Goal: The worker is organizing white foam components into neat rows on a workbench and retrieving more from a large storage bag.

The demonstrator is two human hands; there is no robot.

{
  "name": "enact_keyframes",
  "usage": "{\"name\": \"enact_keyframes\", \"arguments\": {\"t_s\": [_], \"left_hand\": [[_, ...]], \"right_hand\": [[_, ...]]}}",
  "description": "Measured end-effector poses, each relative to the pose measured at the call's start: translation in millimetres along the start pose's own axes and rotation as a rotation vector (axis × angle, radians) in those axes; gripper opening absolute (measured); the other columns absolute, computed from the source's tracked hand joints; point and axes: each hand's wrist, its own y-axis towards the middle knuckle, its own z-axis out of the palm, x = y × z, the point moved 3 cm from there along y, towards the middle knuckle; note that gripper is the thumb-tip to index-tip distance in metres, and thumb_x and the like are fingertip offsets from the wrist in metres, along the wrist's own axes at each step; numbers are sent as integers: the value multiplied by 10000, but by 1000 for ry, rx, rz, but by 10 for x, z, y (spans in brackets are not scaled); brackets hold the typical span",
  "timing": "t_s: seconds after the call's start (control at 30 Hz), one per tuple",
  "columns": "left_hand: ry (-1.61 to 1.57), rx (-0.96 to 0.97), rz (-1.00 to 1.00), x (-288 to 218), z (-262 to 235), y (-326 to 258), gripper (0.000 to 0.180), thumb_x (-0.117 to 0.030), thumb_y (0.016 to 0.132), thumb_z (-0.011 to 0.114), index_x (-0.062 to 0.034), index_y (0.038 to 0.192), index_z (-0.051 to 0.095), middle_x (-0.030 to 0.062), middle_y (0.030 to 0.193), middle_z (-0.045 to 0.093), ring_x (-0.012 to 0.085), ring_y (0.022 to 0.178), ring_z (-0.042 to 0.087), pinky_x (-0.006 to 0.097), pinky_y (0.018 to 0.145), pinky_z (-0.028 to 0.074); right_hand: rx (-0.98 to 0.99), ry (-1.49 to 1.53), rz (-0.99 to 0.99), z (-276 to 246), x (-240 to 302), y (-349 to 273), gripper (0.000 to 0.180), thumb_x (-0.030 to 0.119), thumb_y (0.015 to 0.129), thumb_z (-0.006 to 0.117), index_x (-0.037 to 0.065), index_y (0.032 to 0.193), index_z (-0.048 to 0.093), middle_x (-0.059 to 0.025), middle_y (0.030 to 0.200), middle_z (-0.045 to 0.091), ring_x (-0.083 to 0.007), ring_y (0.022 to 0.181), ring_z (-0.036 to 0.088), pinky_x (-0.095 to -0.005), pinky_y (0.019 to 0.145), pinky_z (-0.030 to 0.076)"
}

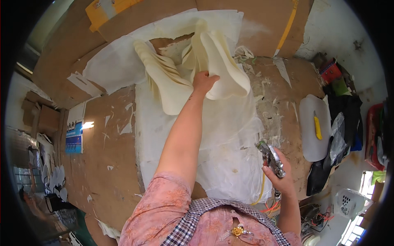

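Observation:
My left hand [205,82] reaches far forward, fingers and thumb closed on the near edge of a cream, sole-shaped foam piece [223,67]. That piece belongs to a group standing tilted against the back of the work surface. To its left leans a row of overlapping cream pieces [164,84] of similar shape. My right hand [281,172] is wrapped round a metal spray gun [271,158], held low at the right with its nozzle pointing forward and left. A yellow hose [261,188] runs down near the gun; where it joins is hidden.
White paper sheets [164,151] cover the middle of a cardboard-lined surface [102,164], with dried residue and scraps [275,110] to their right. At the right, a yellow cutter [317,126] lies on a pale tray [312,147] beside black material [342,110]. Cardboard [258,20] walls the back.

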Motion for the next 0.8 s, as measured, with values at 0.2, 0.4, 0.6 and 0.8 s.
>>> {"name": "enact_keyframes", "arguments": {"t_s": [0.2, 0.4, 0.6, 0.8], "left_hand": [[-72, -125, 201, -294, -453, -745, 315, -276, 659, 727, -21, 844, 702, 110, 934, 606, 218, 844, 611, 316, 724, 477], [-572, -383, 110, -520, -1917, -2615, 330, -162, 737, 707, 2, 1016, 641, 73, 945, 636, 153, 877, 591, 306, 760, 477], [-935, -1319, 281, 234, -3963, -5491, 549, -383, 790, 682, -72, 1202, 496, 42, 1101, 583, 186, 1012, 558, 359, 818, 486], [-748, -1815, 6, 1341, -4973, -7129, 892, -484, 768, 643, -116, 1440, 188, 79, 1496, 205, 256, 1382, 156, 521, 1093, 102]], "right_hand": [[144, 63, 62, 244, -44, -70, 597, 98, 766, 708, -5, 1291, 441, -54, 928, 605, -119, 842, 575, -281, 788, 481], [261, 90, -10, 238, -56, -229, 464, 68, 802, 675, -8, 1222, 492, -51, 901, 596, -123, 818, 579, -267, 727, 495], [509, 41, -21, 521, 382, -494, 411, 75, 811, 676, -16, 1173, 504, -47, 857, 583, -128, 771, 577, -275, 712, 496], [540, 61, -82, 592, 655, -487, 394, 52, 810, 668, -8, 1165, 509, -40, 853, 583, -122, 764, 573, -275, 712, 493]]}}
